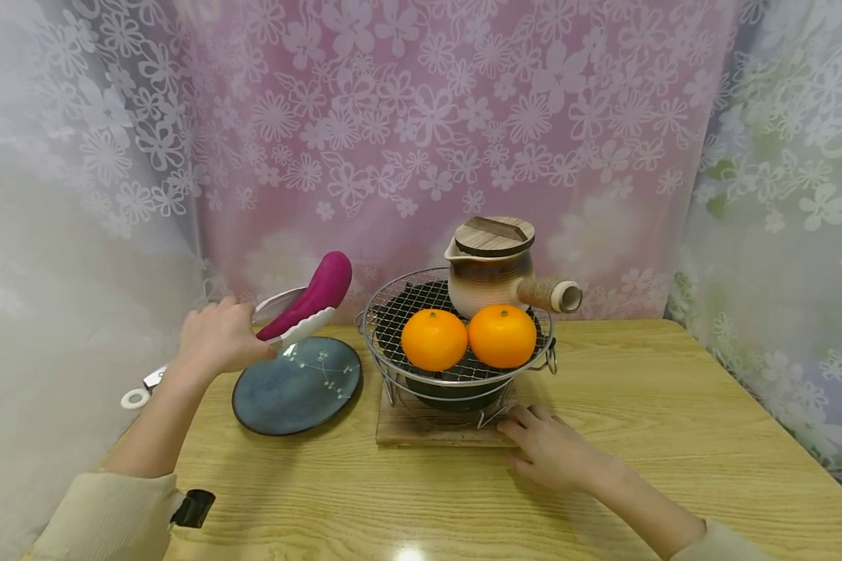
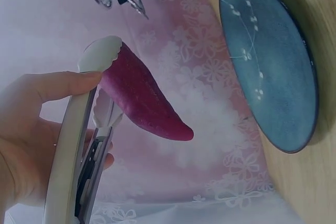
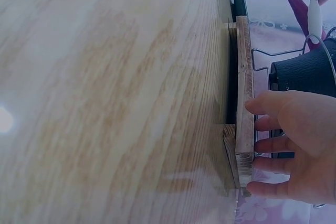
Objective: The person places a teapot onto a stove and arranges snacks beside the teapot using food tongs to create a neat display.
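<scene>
My left hand [image 1: 217, 336] grips a pair of tongs [image 1: 310, 326] with pale scalloped tips. Between those tips is a purple sweet potato [image 1: 327, 282], raised above the blue oval plate [image 1: 270, 401]. In the left wrist view the thumb lies along one arm of the tongs [image 2: 68, 150], and the sweet potato [image 2: 142, 95] points its narrow end outward. My right hand [image 1: 550, 452] is at the front right corner of a wooden board [image 1: 428, 436]. Seen from the right wrist, its loosely spread fingertips touch the edge of the board [image 3: 244, 77].
On the board stands a dark stove bowl [image 1: 456, 397] with a round wire grill rack [image 1: 393, 354]. Two oranges [image 1: 433, 340] and a clay teapot [image 1: 487, 284] with a wooden lid sit on the rack. The teapot's handle [image 1: 554, 295] juts right. Patterned curtains [image 1: 407, 140] enclose the table.
</scene>
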`<state>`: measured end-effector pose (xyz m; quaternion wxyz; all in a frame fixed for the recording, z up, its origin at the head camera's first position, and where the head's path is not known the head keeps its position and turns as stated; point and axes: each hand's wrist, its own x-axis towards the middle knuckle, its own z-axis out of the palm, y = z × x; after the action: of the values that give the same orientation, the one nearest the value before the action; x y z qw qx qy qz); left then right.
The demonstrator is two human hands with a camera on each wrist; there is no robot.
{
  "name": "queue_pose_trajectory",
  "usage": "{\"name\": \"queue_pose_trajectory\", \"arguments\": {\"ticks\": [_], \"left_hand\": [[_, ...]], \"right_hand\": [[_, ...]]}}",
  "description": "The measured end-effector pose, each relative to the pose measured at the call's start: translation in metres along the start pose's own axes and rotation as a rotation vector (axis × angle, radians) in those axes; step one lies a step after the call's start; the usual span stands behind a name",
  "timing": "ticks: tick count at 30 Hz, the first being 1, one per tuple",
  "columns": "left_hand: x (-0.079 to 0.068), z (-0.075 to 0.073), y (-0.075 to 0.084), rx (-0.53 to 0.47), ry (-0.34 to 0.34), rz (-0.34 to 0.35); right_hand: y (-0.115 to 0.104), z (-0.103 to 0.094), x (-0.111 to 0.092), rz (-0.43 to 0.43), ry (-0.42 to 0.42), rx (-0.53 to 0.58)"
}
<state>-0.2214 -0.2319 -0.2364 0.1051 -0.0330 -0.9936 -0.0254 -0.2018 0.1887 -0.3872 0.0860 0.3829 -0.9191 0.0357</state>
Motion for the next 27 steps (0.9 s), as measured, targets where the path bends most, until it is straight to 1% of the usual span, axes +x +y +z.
{"name": "queue_pose_trajectory", "arguments": {"ticks": [11,19,22,27], "left_hand": [[0.007,-0.012,0.009,-0.009,-0.006,0.004],[0.009,-0.020,0.020,-0.007,-0.004,0.010],[0.010,-0.024,0.024,-0.009,-0.009,0.012],[0.013,-0.030,0.032,-0.016,-0.037,0.015]], "right_hand": [[0.000,0.002,-0.001,0.004,0.001,-0.009],[0.000,0.001,0.000,-0.016,0.007,-0.009],[0.001,0.001,0.000,-0.018,0.012,-0.009],[0.003,0.004,0.000,-0.023,0.029,-0.015]]}}
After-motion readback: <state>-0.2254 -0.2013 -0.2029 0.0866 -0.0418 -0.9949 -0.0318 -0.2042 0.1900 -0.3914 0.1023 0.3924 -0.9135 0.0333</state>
